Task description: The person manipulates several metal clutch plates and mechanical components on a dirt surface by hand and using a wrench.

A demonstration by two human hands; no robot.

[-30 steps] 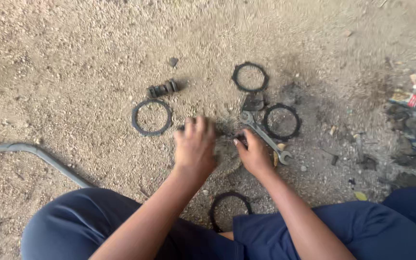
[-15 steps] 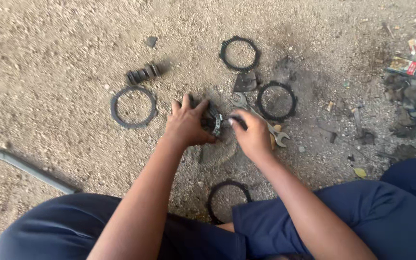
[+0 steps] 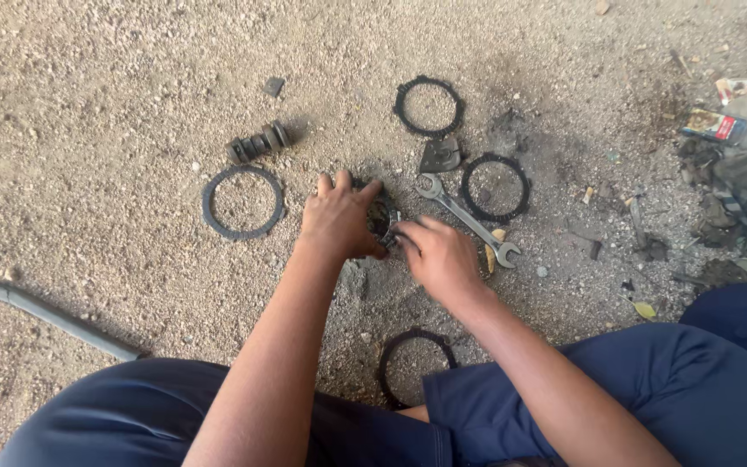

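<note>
On the gravel ground (image 3: 114,112), the left hand (image 3: 339,220) curls its fingers over a dark round part (image 3: 382,218), gripping its left rim. The right hand (image 3: 438,255) pinches the part's lower right edge, just beside a spanner (image 3: 469,220).

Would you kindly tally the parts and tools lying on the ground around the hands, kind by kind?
Flat dark rings: 4
Round part held by the left hand and right hand: 1
Open-ended spanner: 1
Ribbed dark cylinder: 1
Small metal plate: 1
Total: 8
</note>
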